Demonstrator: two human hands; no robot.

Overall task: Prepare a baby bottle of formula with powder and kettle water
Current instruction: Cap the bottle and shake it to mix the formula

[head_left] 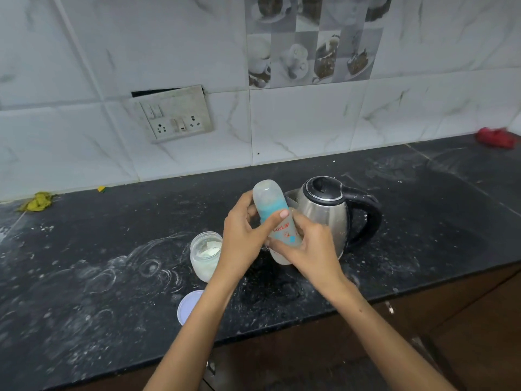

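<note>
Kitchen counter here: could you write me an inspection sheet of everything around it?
Surface: black stone counter, smeared with white rings and powder marks.
Job's things: baby bottle, cap on, tilted, held above the counter; steel kettle, lid closed, behind it; open powder jar; jar lid near the front edge.
Clutter: yellow cloth far left; red cloth far right; small yellow scrap by the wall.
Hands: left hand grips the bottle's upper part; right hand grips its lower body.
Cables: nothing seen.
Surroundings: marble-look wall tiles; loose switch and socket plate.
</note>
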